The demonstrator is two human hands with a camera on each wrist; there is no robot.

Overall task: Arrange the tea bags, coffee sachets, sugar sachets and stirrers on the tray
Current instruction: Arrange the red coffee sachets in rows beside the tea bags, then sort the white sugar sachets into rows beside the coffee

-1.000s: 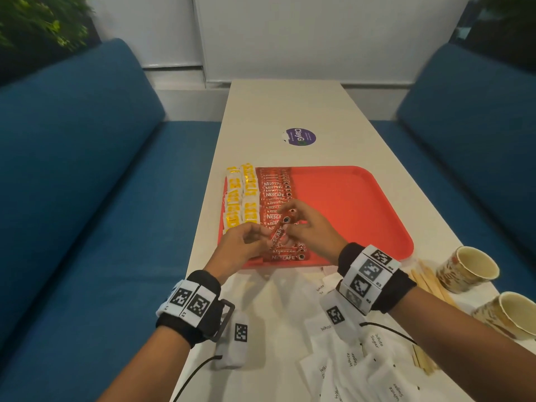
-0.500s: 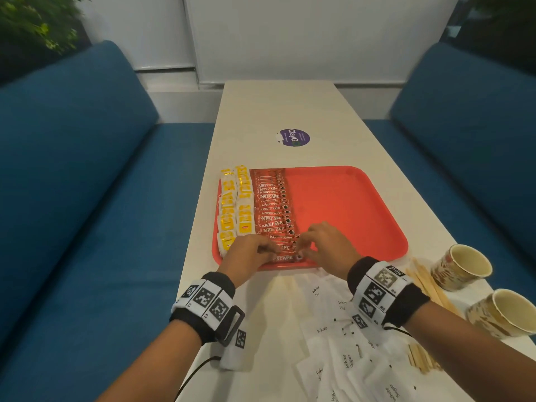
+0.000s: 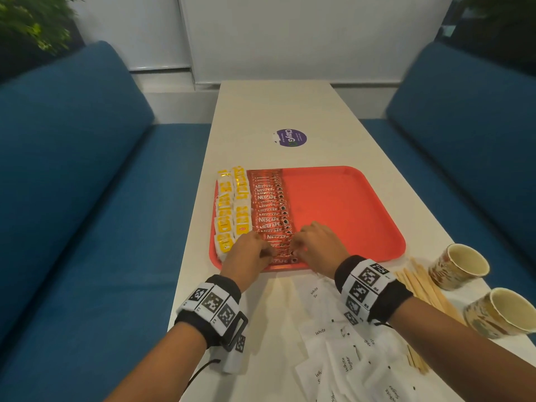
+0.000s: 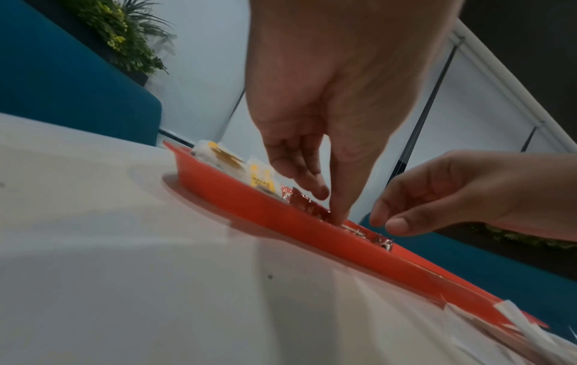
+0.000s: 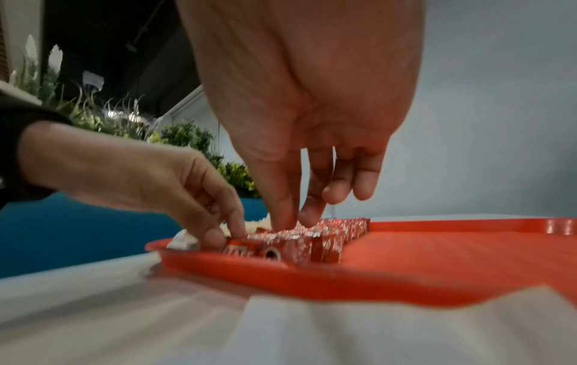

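Note:
A red tray (image 3: 342, 204) lies on the white table. Yellow tea bags (image 3: 232, 210) fill its left edge in two columns. Beside them runs a column of red coffee sachets (image 3: 271, 210). Both hands are at the near end of that column. My left hand (image 3: 255, 250) pinches the left end of a near coffee sachet (image 5: 249, 249) between thumb and forefinger (image 5: 226, 234). My right hand (image 3: 313, 245) presses straight fingertips (image 5: 281, 222) down on the sachets' right part. White sugar sachets (image 3: 342, 358) and wooden stirrers (image 3: 420, 285) lie on the table near me.
Two paper cups (image 3: 458, 265) (image 3: 499, 311) stand at the table's right edge by the stirrers. A purple round sticker (image 3: 291, 137) sits beyond the tray. Blue benches (image 3: 87, 198) flank the table. The tray's right part is bare.
A second ago both hands held a coffee sachet above the row. They have since lowered it to the near end of the column, where it now lies in the tray.

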